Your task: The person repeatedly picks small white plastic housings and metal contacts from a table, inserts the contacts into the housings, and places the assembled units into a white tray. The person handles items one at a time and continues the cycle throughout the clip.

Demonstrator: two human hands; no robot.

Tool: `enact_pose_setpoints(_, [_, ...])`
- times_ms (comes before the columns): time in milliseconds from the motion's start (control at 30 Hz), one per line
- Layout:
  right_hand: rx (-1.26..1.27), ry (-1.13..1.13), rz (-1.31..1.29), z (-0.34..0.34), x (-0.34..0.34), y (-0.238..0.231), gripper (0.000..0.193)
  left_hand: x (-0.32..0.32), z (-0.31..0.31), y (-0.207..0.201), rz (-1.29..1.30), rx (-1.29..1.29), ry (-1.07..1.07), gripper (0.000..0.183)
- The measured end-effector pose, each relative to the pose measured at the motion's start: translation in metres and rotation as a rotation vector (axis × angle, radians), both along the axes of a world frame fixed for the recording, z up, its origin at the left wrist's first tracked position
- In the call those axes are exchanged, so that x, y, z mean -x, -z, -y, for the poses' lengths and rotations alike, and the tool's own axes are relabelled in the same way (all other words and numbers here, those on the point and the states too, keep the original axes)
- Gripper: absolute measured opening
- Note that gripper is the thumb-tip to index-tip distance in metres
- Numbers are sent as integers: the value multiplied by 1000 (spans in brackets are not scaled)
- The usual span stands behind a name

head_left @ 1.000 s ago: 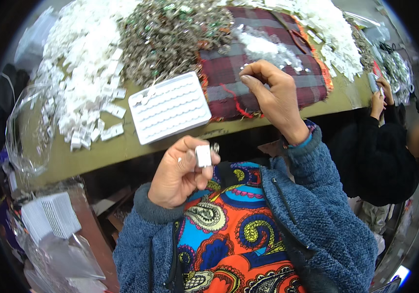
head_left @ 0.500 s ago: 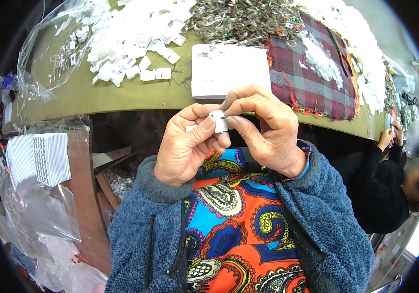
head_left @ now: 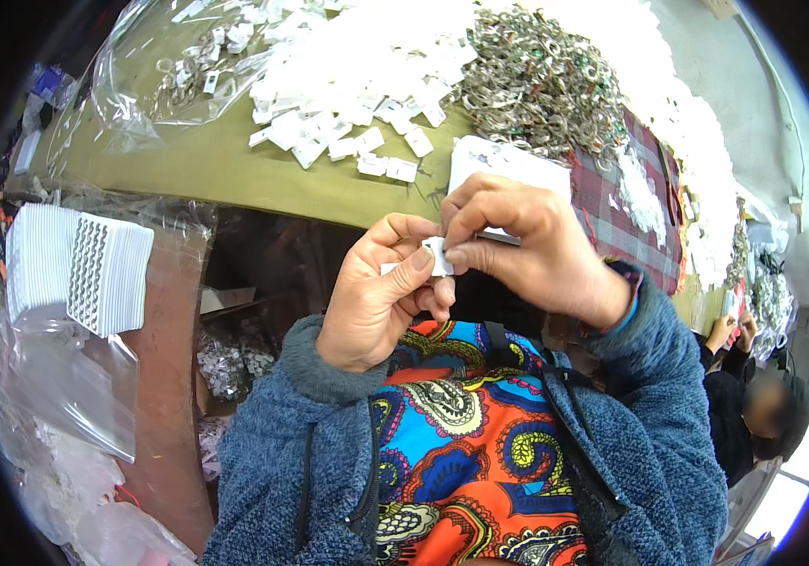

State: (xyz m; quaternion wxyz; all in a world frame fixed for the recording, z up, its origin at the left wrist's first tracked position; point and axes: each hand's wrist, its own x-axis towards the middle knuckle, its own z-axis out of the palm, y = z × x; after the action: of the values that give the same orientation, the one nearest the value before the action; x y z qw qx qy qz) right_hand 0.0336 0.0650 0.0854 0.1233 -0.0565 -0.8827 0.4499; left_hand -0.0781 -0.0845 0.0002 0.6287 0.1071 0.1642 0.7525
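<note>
In front of my chest, a small white notched piece (head_left: 437, 256), which looks like card or plastic, sits pinched between the thumb and fingers of my left hand (head_left: 365, 297). Another bit of white shows beside the left palm, partly covered by the fingers. My right hand (head_left: 538, 247) is closed at the piece's right edge, thumb against forefinger. Whether its fingertips also hold something tiny is hidden. Beyond my hands, a white panel (head_left: 508, 162) lies at the table edge, partly covered by the right hand.
The olive table (head_left: 216, 179) carries a heap of white pieces (head_left: 357, 85), a pile of metal rings (head_left: 541, 85) and a plaid cloth (head_left: 645, 179). Stacked white cards (head_left: 107, 274) and clear plastic bags (head_left: 74, 387) are at left. Another person (head_left: 753, 406) works at far right.
The view has shifted, so the table's things appear farther right. Both hands stay together around the white piece, which has turned slightly; the right hand now covers part of the panel.
</note>
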Motion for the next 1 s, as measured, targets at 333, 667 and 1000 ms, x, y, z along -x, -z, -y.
enact_pose_setpoints(333, [-779,-55,227,-22,89,32,8,29,19,8,28,178,-117,26])
enact_pose_setpoints(667, [-942,-523,-156,-23,51,-20,20,43,5,0,80,148,105,32])
enact_pose_setpoints(1000, [-965,145,278,-123,36,-2,13,48,-16,-2,80,148,124,29])
